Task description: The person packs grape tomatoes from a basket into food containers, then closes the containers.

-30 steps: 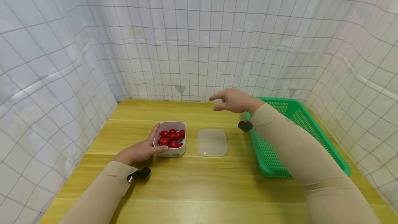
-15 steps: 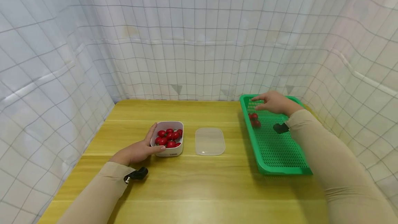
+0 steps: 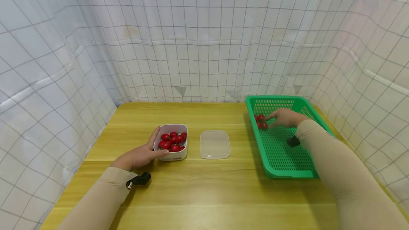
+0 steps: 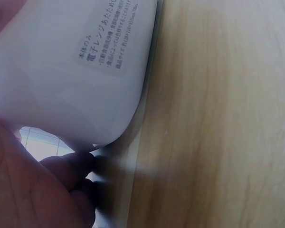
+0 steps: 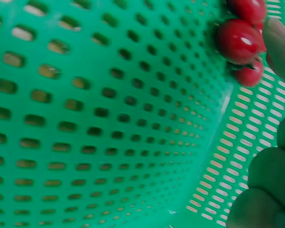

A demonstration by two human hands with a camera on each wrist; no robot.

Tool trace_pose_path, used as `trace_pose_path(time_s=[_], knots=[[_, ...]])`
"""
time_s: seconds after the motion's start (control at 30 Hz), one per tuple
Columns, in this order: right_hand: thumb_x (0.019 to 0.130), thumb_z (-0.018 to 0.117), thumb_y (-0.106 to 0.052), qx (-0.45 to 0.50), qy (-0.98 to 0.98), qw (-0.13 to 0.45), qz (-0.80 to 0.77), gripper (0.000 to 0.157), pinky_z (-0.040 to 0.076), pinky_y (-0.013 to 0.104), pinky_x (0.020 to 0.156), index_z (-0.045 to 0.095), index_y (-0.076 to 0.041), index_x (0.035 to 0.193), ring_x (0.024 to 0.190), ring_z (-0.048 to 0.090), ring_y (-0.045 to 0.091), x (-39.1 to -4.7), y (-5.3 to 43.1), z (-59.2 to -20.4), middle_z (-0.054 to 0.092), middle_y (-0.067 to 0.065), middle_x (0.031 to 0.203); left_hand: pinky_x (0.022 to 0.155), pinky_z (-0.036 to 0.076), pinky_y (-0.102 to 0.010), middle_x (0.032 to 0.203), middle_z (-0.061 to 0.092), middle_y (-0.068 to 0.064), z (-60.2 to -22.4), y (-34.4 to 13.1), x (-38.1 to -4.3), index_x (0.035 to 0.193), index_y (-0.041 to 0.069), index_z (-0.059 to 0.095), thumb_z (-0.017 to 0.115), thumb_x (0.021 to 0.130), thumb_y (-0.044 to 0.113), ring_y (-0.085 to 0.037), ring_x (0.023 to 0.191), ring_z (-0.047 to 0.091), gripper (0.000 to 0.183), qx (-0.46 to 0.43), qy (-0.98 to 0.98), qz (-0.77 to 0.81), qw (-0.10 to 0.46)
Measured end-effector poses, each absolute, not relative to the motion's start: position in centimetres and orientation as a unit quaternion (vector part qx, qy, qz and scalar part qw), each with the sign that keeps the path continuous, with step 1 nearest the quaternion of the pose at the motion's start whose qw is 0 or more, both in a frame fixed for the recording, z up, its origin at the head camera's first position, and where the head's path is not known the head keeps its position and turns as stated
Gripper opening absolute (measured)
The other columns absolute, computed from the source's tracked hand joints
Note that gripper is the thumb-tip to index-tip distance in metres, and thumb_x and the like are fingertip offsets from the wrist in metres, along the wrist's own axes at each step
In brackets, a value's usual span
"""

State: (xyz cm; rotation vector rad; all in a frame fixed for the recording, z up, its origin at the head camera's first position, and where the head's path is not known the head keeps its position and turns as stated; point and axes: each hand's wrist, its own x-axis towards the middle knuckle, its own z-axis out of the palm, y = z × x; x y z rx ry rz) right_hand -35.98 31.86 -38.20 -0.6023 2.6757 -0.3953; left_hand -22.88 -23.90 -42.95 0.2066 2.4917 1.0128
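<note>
left grip (image 3: 137,156): thumb and forefinger spread; right grip (image 3: 283,118): forefinger and thumb parted; forearms (image 3: 99,194) slant inward

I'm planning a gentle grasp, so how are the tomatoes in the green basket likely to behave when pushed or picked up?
The tomatoes look rounded, so they would probably roll if nudged. Their bright highlights suggest smooth skin that may slip. The basket wall right beside them would likely stop rolling that way.

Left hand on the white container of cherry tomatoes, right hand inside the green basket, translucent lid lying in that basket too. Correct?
Not the lid: the head view shows it on the wooden table, between the container and the basket. The rest stands.
</note>
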Motion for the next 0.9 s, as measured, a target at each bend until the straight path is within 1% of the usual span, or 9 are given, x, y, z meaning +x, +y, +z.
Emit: trace_pose_path(time_s=[0.1, 0.23, 0.57, 0.9], knots=[[0.102, 0.07, -0.031, -0.216, 0.949, 0.183, -0.138, 0.047, 0.041, 0.07, 0.114, 0.065, -0.011, 0.144, 0.145, 0.043, 0.055, -36.0, 31.7, -38.6, 0.053, 0.026, 0.155, 0.121, 0.025, -0.074, 0.176, 0.001, -0.026, -42.9, -23.8, -22.8, 0.165, 0.029, -0.025, 0.063, 0.095, 0.065, -0.059, 0.156, 0.018, 0.118, 0.075, 0.899, 0.37, 0.221], [0.101, 0.07, -0.03, -0.219, 0.951, 0.172, -0.132, 0.048, 0.041, 0.069, 0.114, 0.065, -0.01, 0.145, 0.144, 0.045, 0.054, -36.2, 31.6, -39.2, 0.055, 0.026, 0.153, 0.12, 0.026, -0.075, 0.175, 0.002, -0.028, -42.7, -23.7, -22.6, 0.165, 0.029, -0.026, 0.063, 0.095, 0.065, -0.06, 0.156, 0.019, 0.118, 0.076, 0.902, 0.364, 0.221], [0.099, 0.073, -0.029, -0.217, 0.956, 0.156, -0.121, 0.048, 0.043, 0.068, 0.113, 0.067, -0.009, 0.142, 0.143, 0.046, 0.054, -37.0, 31.5, -40.3, 0.056, 0.027, 0.152, 0.122, 0.024, -0.074, 0.175, 0.001, -0.027, -42.7, -23.7, -22.7, 0.165, 0.031, -0.026, 0.063, 0.095, 0.065, -0.058, 0.157, 0.018, 0.118, 0.071, 0.899, 0.37, 0.223], [0.1, 0.071, -0.031, -0.205, 0.956, 0.171, -0.118, 0.052, 0.044, 0.067, 0.112, 0.063, -0.01, 0.146, 0.144, 0.045, 0.054, -37.3, 31.7, -41.0, 0.054, 0.026, 0.154, 0.121, 0.024, -0.075, 0.176, -0.001, -0.026, -42.7, -23.6, -22.8, 0.164, 0.032, -0.028, 0.063, 0.095, 0.064, -0.059, 0.157, 0.016, 0.118, 0.069, 0.899, 0.369, 0.226]])
